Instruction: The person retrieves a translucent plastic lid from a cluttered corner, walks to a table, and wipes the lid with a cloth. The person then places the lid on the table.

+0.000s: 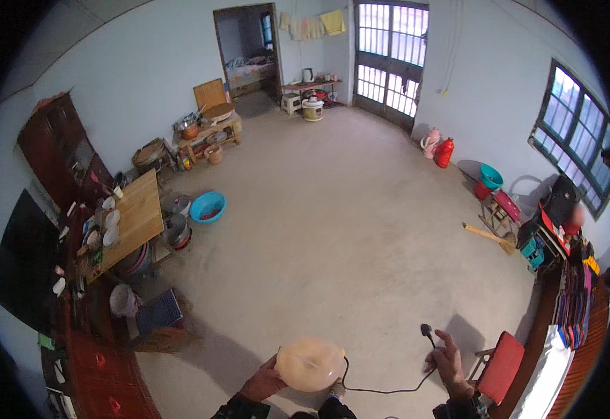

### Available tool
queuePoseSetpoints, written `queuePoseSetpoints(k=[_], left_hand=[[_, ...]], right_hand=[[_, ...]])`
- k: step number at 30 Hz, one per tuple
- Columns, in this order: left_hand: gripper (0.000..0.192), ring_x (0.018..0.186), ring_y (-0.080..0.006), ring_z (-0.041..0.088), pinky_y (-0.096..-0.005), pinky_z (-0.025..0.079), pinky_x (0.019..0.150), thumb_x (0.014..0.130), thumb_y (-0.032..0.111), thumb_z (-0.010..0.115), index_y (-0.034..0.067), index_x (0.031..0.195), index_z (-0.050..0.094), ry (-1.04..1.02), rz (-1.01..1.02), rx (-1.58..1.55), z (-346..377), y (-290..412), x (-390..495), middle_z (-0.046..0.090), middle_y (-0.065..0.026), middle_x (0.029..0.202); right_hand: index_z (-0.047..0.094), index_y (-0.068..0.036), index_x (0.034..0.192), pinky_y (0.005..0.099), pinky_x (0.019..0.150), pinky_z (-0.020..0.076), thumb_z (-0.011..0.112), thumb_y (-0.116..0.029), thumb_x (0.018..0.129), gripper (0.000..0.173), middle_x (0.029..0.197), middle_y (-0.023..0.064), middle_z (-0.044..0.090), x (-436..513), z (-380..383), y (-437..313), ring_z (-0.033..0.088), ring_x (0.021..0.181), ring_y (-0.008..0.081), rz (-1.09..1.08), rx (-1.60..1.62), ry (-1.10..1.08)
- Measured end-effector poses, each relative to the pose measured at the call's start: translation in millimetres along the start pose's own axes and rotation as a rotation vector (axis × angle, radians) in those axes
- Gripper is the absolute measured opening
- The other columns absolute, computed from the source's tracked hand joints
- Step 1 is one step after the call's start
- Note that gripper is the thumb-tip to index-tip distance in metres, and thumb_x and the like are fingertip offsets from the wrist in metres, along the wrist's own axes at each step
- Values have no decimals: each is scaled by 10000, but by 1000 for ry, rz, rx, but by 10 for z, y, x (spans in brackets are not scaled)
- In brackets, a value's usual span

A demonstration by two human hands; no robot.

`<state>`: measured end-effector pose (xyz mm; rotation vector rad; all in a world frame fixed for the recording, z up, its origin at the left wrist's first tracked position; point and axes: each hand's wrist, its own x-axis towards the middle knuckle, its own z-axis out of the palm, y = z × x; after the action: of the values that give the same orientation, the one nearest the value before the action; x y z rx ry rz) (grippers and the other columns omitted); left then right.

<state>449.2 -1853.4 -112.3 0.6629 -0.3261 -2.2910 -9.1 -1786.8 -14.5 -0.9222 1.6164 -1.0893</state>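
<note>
A round, translucent cream-coloured appliance [310, 364] is held at its left side by my left hand [265, 379], near the bottom middle. From its right side a black cord [383, 391] runs across to my right hand [447, 361]. The fingers of my right hand hold the cord just below its black plug [426, 330], which points up. Part of a foot shows beneath the appliance's right edge.
A red-seated chair [501, 366] stands right of my right hand. On the left are a blue basin [208, 207], a wooden board [134, 222] with bowls, and a white bucket [123, 300]. A straw broom [493, 238] lies on the floor at right.
</note>
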Motion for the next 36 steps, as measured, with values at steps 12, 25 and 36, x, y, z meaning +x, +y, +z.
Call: queuePoseSetpoints(k=[12, 25, 36], left_hand=[[869, 1297, -313, 492, -489, 490, 1017, 792, 198, 763, 83, 1506, 281, 89, 88, 71, -278, 1429, 708, 429, -140, 1452], [768, 1273, -355, 510, -542, 485, 1029, 798, 148, 721, 30, 1453, 338, 29, -53, 190, -134, 2423, 2190, 463, -172, 1414], [666, 1266, -291, 531, -445, 487, 1028, 853, 160, 709, 5, 1419, 395, -90, -36, 492, 639, 2114, 3883, 526, -148, 1383]], right_hand=[[631, 40, 1077, 286, 522, 556, 430, -17, 976, 232, 754, 73, 606, 1770, 1172, -549, 604, 548, 132, -8, -7, -159], [637, 35, 1093, 286, 563, 558, 434, 3, 941, 255, 766, 60, 609, 2256, 994, -645, 592, 586, 112, 62, 11, 106], [637, 42, 1081, 283, 544, 548, 434, 0, 951, 245, 770, 70, 611, 2955, -298, -543, 598, 579, 119, 139, 52, 316]])
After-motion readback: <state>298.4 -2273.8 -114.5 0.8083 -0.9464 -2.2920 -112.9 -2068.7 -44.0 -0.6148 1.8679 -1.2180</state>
